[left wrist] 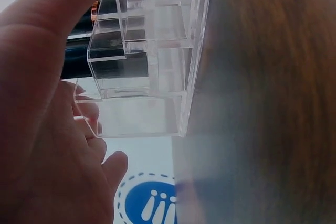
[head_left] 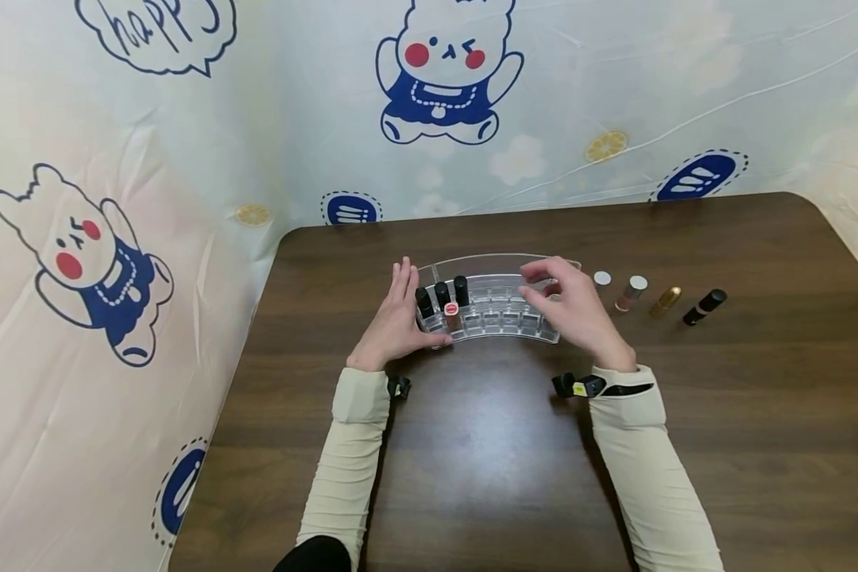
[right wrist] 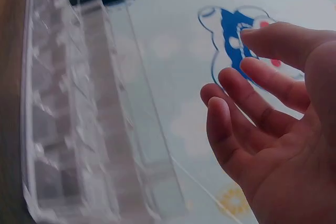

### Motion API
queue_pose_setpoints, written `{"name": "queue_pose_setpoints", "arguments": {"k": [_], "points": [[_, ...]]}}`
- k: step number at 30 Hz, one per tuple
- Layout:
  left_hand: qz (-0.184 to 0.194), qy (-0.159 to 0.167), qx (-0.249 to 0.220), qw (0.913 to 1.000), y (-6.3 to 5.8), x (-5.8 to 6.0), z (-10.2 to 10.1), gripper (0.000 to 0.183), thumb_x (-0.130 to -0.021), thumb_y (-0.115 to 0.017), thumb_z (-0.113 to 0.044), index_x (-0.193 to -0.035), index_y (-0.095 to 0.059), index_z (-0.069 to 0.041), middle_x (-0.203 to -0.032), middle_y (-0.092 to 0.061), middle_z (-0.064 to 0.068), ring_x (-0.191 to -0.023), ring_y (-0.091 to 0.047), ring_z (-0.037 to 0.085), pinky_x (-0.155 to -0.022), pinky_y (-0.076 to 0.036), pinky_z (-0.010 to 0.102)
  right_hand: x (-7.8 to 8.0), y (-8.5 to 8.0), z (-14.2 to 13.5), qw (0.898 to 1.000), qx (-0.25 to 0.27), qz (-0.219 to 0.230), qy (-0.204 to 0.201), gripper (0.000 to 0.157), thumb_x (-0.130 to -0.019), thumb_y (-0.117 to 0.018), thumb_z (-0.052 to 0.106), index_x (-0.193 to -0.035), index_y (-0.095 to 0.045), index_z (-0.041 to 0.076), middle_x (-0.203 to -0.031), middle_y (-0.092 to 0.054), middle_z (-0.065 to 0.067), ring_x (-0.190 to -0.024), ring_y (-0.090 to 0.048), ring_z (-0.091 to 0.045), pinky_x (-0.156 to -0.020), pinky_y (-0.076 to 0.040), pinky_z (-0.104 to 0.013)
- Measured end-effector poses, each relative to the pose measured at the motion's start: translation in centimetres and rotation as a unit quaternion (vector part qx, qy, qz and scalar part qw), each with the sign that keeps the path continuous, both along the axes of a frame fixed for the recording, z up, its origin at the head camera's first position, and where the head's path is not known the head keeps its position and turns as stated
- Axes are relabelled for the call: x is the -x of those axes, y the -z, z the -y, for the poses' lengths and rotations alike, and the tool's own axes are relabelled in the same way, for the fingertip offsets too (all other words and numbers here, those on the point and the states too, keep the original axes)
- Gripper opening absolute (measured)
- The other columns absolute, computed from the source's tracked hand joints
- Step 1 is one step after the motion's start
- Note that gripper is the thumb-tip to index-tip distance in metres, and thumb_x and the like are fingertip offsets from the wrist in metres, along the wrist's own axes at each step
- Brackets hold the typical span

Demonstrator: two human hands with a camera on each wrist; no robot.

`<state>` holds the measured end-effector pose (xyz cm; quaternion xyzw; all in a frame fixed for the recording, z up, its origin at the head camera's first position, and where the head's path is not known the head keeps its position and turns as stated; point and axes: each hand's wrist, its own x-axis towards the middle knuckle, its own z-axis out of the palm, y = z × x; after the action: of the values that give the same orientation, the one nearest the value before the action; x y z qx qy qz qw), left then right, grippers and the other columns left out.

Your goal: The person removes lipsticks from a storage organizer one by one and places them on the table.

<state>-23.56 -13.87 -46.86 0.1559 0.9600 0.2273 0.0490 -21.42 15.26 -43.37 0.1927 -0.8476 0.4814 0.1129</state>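
A clear, curved, tiered acrylic organizer (head_left: 504, 318) stands on the table. At its left end, three black-capped tubes (head_left: 461, 291) stand in the slots, with a reddish-brown tube (head_left: 452, 318) in front of them. My left hand (head_left: 398, 322) rests against that end, fingers extended along the side and thumb at the front edge. The left wrist view shows the thumb crossing the organizer (left wrist: 139, 116) close up. Over the right end hovers my right hand (head_left: 572, 306), its fingers loosely bent. Nothing is between those fingers (right wrist: 231, 87) in the right wrist view.
Right of the organizer, a white-capped tube (head_left: 601, 279), a pinkish tube with a white cap (head_left: 631, 294), a gold tube (head_left: 666, 302) and a black tube (head_left: 704, 307) are on the brown table (head_left: 472, 453). Patterned cloth (head_left: 293, 119) hangs behind and to the left.
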Motion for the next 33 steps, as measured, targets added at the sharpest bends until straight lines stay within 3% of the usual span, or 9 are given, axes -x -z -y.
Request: {"name": "queue_pose_setpoints", "arguments": {"k": [6, 13, 33], "points": [[-0.003, -0.001, -0.004, 1.0000, 0.2, 0.1, 0.1, 0.131, -0.068, -0.080, -0.059, -0.155, 0.003, -0.009, -0.158, 0.028, -0.008, -0.148, 0.021, 0.018, -0.121, -0.015, 0.046, 0.5, 0.4, 2.4, 0.999, -0.004, 0.023, -0.035, 0.025, -0.089, -0.067, 0.008, -0.112, -0.064, 0.000, -0.111, -0.064, -0.018, -0.094, -0.064, -0.027, -0.081, -0.054, -0.043], [-0.009, -0.002, -0.007, 0.9999, 0.3, 0.1, 0.2, 0.131, -0.067, -0.081, -0.060, -0.156, -0.002, -0.006, -0.159, 0.026, -0.007, -0.150, 0.015, 0.025, -0.120, -0.017, 0.047, 1.0, 0.8, 4.6, 0.998, -0.017, 0.037, -0.055, 0.027, -0.089, -0.068, 0.009, -0.113, -0.063, -0.002, -0.111, -0.064, -0.017, -0.094, -0.064, -0.027, -0.082, -0.055, -0.041], [-0.013, 0.003, -0.009, 0.9999, 0.3, 0.1, 0.2, 0.129, -0.068, -0.081, -0.058, -0.155, -0.003, -0.004, -0.160, 0.023, -0.004, -0.151, 0.013, 0.027, -0.119, -0.020, 0.047, 2.2, 1.5, 7.3, 0.997, -0.023, 0.059, -0.034, 0.034, -0.087, -0.069, 0.011, -0.119, -0.061, 0.000, -0.111, -0.064, -0.015, -0.100, -0.062, -0.027, -0.081, -0.054, -0.038]]}}
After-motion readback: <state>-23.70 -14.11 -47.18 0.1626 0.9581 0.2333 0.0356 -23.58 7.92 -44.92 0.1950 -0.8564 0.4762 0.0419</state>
